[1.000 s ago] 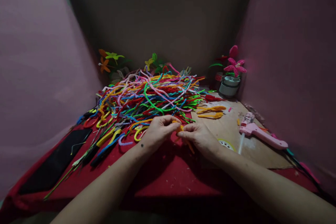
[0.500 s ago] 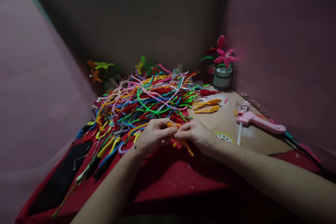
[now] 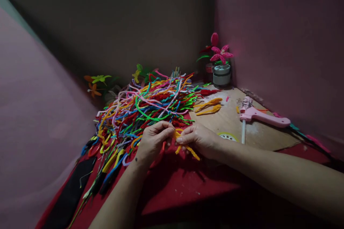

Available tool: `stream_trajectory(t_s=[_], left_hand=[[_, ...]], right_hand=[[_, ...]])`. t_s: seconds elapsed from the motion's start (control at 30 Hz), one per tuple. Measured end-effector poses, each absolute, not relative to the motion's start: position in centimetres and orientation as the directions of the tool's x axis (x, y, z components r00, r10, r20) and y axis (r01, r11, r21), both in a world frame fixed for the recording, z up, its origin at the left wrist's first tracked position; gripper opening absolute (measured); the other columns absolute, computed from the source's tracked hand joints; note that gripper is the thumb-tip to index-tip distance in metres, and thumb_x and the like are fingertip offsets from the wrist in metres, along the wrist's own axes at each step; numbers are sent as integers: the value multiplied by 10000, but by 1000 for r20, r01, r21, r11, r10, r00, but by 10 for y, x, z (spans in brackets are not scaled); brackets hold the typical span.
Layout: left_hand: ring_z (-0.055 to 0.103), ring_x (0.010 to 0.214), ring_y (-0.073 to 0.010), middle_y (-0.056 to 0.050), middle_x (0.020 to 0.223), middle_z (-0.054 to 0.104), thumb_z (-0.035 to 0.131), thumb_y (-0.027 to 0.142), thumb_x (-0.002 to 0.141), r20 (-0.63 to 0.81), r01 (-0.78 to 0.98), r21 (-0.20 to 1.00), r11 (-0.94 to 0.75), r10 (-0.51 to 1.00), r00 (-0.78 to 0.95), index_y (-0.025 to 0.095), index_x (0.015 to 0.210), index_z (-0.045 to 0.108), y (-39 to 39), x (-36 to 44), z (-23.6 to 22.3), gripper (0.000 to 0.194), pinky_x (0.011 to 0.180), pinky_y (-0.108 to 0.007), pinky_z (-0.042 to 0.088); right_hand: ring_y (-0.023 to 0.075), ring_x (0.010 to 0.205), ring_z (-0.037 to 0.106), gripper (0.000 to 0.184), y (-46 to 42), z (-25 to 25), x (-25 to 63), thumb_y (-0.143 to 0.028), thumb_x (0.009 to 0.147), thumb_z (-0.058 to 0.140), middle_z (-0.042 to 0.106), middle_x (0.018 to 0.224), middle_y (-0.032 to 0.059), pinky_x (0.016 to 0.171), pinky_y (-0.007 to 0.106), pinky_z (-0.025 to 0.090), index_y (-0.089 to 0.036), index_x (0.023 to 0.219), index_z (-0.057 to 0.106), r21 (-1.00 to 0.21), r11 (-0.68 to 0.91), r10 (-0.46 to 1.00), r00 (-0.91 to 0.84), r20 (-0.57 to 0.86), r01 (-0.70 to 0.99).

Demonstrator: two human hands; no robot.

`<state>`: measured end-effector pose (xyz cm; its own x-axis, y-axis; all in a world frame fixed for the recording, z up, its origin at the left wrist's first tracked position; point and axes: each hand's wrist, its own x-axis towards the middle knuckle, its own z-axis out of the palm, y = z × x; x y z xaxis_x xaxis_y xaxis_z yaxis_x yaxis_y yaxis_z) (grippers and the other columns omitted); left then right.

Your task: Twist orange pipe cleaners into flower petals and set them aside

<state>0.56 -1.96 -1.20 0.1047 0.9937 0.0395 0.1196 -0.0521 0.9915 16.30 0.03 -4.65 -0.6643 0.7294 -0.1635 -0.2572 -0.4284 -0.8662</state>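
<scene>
An orange pipe cleaner [image 3: 194, 153] is pinched between my two hands above the red cloth [image 3: 185, 189]. My left hand [image 3: 157, 137] is closed on its left part, thumb against the bent fingers. On the other side my right hand [image 3: 195, 139] grips it between thumb and fingertips. Two loose ends stick out below the right fingers, slanting down. How the piece is bent inside the fingers is partly hidden. Just beyond my hands lies a big tangled heap of many-coloured pipe cleaners [image 3: 150, 103]. Two folded orange pieces [image 3: 209, 110] rest on the board to the right.
A pink glue gun [image 3: 252, 113] with a glue stick lies on the brown board [image 3: 258, 136], near a yellow-rimmed spool [image 3: 228, 136]. Yellow-handled pliers [image 3: 114, 161] and a black flat case [image 3: 71, 193] are at left. Pink flowers [image 3: 221, 54] stand by a grey jar [image 3: 221, 75].
The camera view has turned slightly, shifting the background leftward. My hands have drawn slightly apart, and more of the orange pipe cleaner shows between them.
</scene>
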Motion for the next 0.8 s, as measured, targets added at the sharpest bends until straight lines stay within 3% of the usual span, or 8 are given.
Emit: stream_trajectory(t_s=[0.17,0.37,0.43,0.57,0.63,0.8], left_hand=[[412,385,-33,50,469,495,591,270,771,78,279,955,-98,994,83,145,674,561,-21,5,-11,161,384,-134,311],[379,386,-40,46,474,488,590,331,761,10,168,985,-23,997,81,144,700,561,-26,10,-12,199,391,-155,293],[354,378,-44,51,453,460,583,343,759,-6,217,976,-3,999,42,144,684,561,-26,12,-14,214,383,-162,272],[432,477,-70,20,517,515,588,289,738,187,516,849,-118,979,-85,142,644,600,-24,18,-17,175,455,-174,325],[463,534,-82,4,570,549,597,284,723,254,572,806,-153,962,-102,141,637,612,-23,19,-17,167,491,-178,344],[285,382,-50,64,439,406,597,400,720,-69,302,949,87,995,-73,150,657,561,-18,16,-17,260,371,-179,218]], right_hand=[[78,347,430,139,-2,-39,164,-205,580,652,536,414,-5,371,211,263,-118,508,569,-871,-432,727,-661,-183,-234],[33,302,324,191,-7,-29,164,-195,603,636,446,349,-55,331,187,203,-128,460,529,-922,-332,810,-560,-172,-197],[38,286,318,203,-7,-31,162,-208,622,619,436,343,-57,309,187,205,-135,458,525,-944,-286,825,-544,-154,-166],[59,264,339,204,-6,-38,160,-224,657,575,428,333,-54,279,189,216,-144,474,534,-985,-167,857,-499,-128,-34],[59,268,345,200,-6,-40,159,-218,659,569,423,333,-55,279,185,216,-147,477,528,-991,-132,874,-473,-113,-6],[56,257,325,228,-6,-38,158,-239,665,566,403,333,-64,279,189,213,-160,467,483,-982,-181,877,-459,-140,-48]])
